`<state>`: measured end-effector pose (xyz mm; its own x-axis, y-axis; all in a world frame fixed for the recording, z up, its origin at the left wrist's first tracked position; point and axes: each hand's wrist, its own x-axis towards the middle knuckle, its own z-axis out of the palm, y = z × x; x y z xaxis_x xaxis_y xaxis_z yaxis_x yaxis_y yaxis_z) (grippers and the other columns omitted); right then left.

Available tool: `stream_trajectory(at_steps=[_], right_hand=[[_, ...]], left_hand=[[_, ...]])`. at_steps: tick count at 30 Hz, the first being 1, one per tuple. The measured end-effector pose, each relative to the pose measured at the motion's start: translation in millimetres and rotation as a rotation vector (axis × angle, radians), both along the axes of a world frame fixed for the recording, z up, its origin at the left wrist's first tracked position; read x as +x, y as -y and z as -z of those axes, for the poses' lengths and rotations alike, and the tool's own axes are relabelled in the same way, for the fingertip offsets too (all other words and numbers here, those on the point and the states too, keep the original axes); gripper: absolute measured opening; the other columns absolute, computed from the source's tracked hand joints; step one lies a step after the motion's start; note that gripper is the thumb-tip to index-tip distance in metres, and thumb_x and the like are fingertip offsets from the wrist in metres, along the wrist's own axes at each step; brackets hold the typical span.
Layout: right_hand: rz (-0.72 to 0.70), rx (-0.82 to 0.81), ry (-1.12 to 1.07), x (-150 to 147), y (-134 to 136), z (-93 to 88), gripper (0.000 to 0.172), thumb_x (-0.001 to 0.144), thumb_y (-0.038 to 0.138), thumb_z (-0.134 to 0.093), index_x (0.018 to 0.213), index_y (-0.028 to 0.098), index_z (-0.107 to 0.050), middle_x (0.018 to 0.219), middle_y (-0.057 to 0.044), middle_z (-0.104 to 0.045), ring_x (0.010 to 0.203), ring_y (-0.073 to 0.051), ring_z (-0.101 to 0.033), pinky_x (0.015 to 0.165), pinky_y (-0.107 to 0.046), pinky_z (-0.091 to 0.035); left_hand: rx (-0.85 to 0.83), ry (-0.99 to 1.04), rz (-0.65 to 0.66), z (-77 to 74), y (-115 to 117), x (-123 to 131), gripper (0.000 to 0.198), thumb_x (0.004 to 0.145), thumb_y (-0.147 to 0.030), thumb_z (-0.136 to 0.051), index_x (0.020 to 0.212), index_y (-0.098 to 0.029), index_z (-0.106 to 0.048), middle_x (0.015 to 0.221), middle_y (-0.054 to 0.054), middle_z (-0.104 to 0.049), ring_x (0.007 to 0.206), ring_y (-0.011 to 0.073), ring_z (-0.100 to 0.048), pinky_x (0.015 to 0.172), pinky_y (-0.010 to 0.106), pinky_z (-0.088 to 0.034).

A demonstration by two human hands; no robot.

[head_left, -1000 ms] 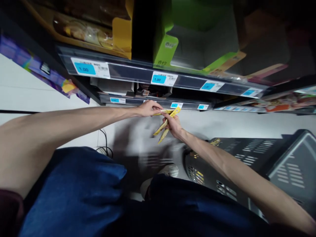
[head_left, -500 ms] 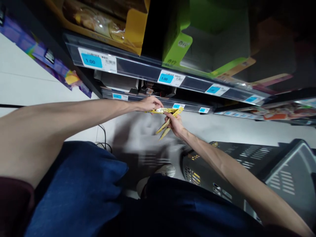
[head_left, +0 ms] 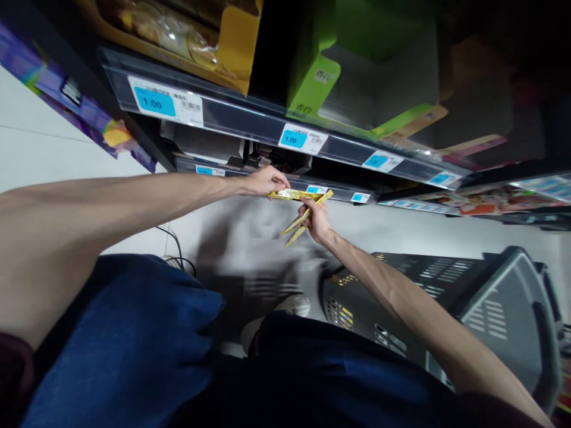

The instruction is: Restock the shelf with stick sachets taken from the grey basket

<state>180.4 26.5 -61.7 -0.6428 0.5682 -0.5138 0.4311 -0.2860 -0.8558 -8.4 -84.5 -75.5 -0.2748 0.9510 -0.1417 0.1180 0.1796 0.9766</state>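
Head view showed the left hand (head_left: 266, 180) with fingertips pinched together on a shiny yellow packet (head_left: 289, 194), just before the lower shelf edge (head_left: 339, 193); next, the right hand (head_left: 317, 221) had fingers curled snugly around slim yellow sachets (head_left: 294, 224); farther right sat a slotted gray basket (head_left: 520, 297).

Slim yellow packets (head_left: 295, 224), splayed, in left hand (head_left: 266, 181) and right hand (head_left: 318, 221)

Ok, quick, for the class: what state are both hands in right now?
Left hand: closed on one end of a yellow packet.
Right hand: closed, holding slim yellow packets.
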Motion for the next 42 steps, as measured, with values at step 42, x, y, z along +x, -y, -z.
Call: stream_trajectory(at_steps=[42], right_hand=[[0.173, -0.093, -0.112, -2.7, -12.2, -27.9, 0.037, 0.072, 0.047, -0.077, 0.080, 0.017, -0.058, 0.045, 0.008, -0.048, 0.032, -0.002, -0.024, 0.030, -0.017, -0.022]], left_hand=[[-0.081, 0.291, -0.175, -19.2, -3.6, 11.9, 0.048, 0.062, -0.014, -0.080, 0.110, -0.014, -0.074, 0.100, 0.010, -0.076, 0.096, 0.0203, -0.070, 0.095, 0.032, -0.050]])
